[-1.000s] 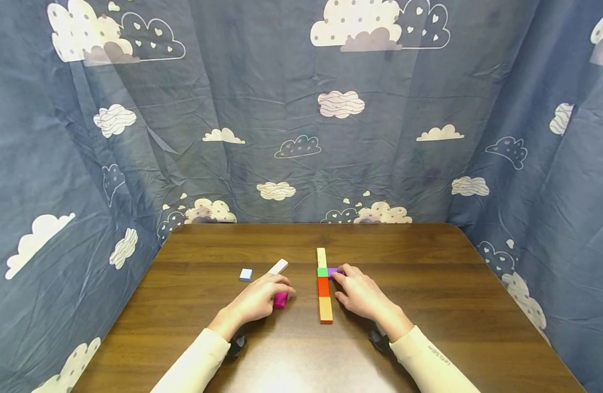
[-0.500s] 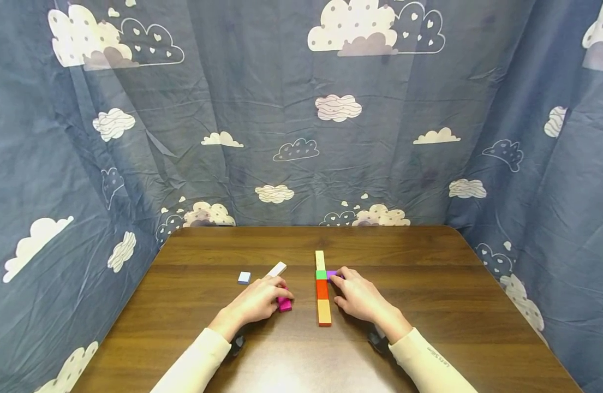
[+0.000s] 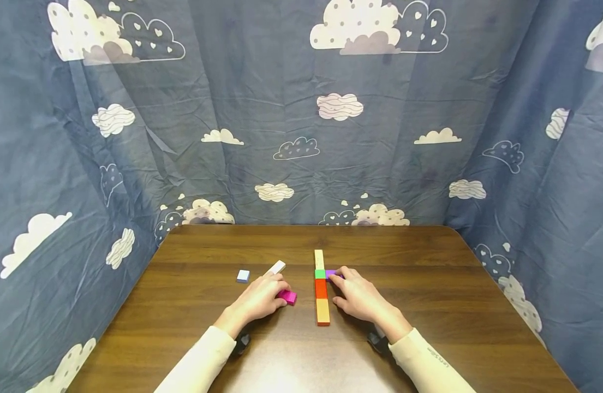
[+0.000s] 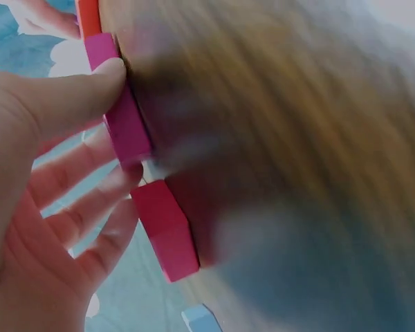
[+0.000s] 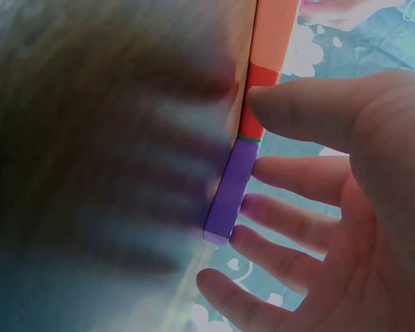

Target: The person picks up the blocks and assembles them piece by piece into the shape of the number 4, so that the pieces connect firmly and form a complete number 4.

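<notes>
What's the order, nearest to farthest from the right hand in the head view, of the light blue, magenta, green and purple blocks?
1. Purple block: at the right hand's fingertips.
2. Green block: just left of the purple one.
3. Magenta block: farther left, held by the left hand.
4. Light blue block: farthest left, past the left hand.

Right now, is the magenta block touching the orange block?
No, the head view shows bare table between the magenta block and orange block.
</notes>
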### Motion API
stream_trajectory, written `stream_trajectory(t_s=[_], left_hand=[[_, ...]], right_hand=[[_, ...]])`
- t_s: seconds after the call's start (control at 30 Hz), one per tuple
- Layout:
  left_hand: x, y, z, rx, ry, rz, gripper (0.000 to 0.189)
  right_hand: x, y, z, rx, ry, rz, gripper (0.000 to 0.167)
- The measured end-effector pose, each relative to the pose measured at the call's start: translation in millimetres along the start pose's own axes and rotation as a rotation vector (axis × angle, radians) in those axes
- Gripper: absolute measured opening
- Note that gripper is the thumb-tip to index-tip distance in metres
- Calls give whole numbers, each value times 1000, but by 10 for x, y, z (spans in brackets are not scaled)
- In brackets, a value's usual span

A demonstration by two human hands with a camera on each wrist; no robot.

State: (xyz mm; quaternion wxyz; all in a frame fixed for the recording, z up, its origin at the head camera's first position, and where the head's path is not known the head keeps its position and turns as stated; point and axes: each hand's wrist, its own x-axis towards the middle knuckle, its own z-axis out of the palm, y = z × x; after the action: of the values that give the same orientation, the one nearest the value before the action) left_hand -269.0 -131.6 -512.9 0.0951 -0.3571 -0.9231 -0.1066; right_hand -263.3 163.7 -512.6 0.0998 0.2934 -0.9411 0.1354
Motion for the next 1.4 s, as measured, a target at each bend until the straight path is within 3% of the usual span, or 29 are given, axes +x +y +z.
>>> stream_trajectory(t_s=[0.2,0.37,0.8,1.4], left_hand=[[98,1,-16,-49,91,-104,21],[168,10,-24,-61,124,-158,23],[351,73,51,-42,151,-168,24],[564,182,120,10,117,-207,24]], right_hand=[[4,12,-15,5,-5,17,60],[8,4,-30,-5,-17,16,60],[-10,-37,-48,5,-35,27,61],[-28,-31,-29,-1,-47,38,63]])
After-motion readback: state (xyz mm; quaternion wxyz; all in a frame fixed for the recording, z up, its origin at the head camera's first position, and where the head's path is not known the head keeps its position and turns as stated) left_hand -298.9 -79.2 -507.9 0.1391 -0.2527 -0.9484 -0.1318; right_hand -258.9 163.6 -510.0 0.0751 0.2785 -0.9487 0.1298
